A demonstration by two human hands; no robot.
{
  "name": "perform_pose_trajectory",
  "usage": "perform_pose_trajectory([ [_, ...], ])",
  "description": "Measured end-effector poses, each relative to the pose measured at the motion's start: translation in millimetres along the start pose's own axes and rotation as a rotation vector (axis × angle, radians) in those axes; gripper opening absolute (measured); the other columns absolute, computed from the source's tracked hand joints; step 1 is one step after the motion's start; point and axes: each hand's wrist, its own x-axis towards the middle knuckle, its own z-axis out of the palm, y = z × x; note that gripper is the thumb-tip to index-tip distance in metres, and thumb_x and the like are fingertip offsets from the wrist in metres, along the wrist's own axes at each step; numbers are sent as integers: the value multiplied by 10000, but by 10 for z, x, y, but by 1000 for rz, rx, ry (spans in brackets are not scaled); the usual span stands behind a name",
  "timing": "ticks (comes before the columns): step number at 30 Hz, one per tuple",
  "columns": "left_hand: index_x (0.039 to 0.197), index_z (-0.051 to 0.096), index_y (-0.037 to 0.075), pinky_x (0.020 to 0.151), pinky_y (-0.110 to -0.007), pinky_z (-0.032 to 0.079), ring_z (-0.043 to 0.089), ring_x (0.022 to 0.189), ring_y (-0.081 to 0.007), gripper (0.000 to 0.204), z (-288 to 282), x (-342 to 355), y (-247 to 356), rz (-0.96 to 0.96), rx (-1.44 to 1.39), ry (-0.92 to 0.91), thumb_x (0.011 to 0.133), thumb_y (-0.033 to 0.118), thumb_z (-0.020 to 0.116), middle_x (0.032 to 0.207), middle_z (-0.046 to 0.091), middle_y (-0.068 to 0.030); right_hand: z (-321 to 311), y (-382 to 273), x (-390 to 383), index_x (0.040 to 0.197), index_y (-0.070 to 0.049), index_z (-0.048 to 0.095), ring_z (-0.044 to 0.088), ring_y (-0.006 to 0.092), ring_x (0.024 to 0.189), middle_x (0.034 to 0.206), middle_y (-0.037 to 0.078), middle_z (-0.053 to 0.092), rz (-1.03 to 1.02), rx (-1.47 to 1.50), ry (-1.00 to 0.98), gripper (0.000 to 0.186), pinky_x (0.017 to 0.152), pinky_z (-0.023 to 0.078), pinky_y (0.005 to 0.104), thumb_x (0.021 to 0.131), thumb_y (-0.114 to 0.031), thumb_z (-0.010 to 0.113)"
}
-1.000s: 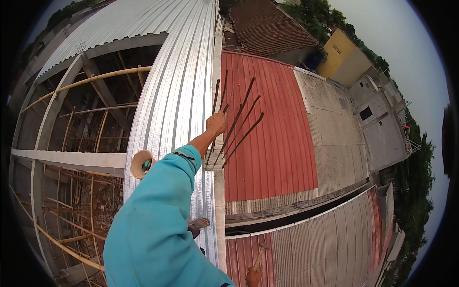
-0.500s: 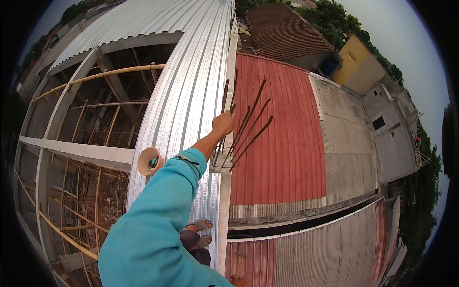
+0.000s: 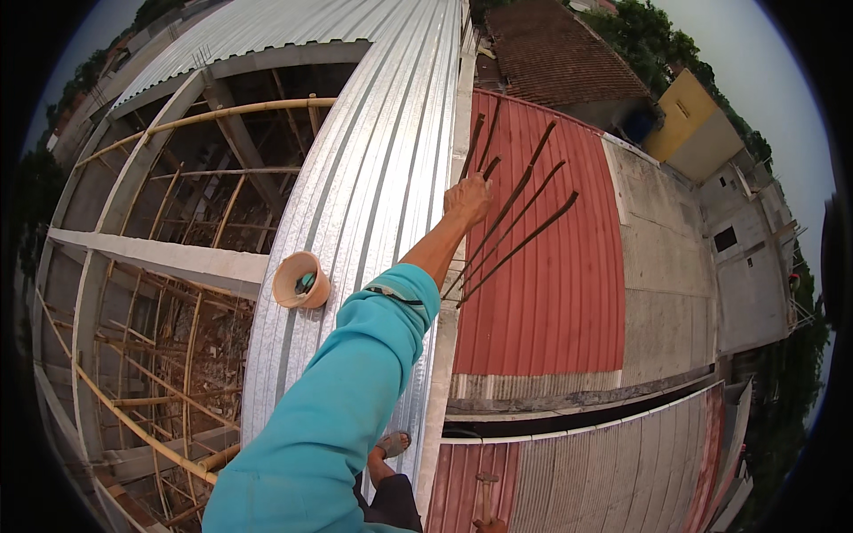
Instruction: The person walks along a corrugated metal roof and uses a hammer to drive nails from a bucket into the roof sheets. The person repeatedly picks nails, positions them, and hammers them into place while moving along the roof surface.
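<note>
My left arm, in a teal sleeve, stretches forward over the metal sheet roofing. My left hand (image 3: 468,197) is closed around one of several rusty rebar rods (image 3: 491,166) that stick up from the wall top, its end showing just above the fist. The other rods (image 3: 569,206) fan out to the right, their upper ends slightly bent. At the bottom edge my right hand (image 3: 490,526) grips the wooden handle of a hammer (image 3: 486,481), head up. Most of my right arm is out of sight.
An orange-pink bucket (image 3: 301,280) with small items inside stands on the shiny corrugated roofing (image 3: 355,178), left of my arm. My sandalled foot (image 3: 394,443) is near the roof's right edge. Left lies an open drop with concrete beams (image 3: 160,253) and bamboo poles; right, a lower red roof (image 3: 542,302).
My left hand stays on the rebar, which now leans further right. The view has shifted, so the bucket and roofs appear further right. More of the hammer shows, and one foot has moved.
</note>
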Motion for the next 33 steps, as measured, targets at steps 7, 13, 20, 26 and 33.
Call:
perform_pose_trajectory([
  [7,1097,610,-32,846,-527,525,676,938,-441,410,-114,-37,50,8,-31,-21,1009,332,443,981,687,-273,-43,-107,-126,1403,-146,416,109,435,1320,1404,336,166,-140,-170,-116,732,1056,103,531,853,-583,620],
  [13,1056,637,-15,826,-517,528,681,937,-418,405,-41,-23,-17,134,8,1,1010,343,454,979,691,-255,307,330,-27,1497,-166,396,54,481,1458,1533,380,115,-504,-314,-312,833,1165,66,563,856,-657,601],
  [20,1076,643,37,807,-513,517,680,917,-419,445,-102,-182,-343,164,-16,141,1032,413,408,934,700,-226,2133,1234,2111,815,-17,556,466,140,399,556,29,502,-308,-152,-192,219,341,356,340,845,-135,738],
  [26,1017,664,73,732,-511,489,668,793,-414,498,890,-1471,-1439,155,-493,232,1037,472,366,814,690,-190,2954,859,3098,805,41,606,582,216,562,621,106,578,-489,-325,-34,357,551,466,410,809,-274,775],
  [33,911,730,48,839,-462,475,666,924,-363,530,2720,-2742,-5436,-550,-248,-66,962,471,414,921,715,-179,4072,-9,4371,978,52,625,681,424,854,860,276,677,-647,-527,-21,411,770,524,498,777,-281,756],
])
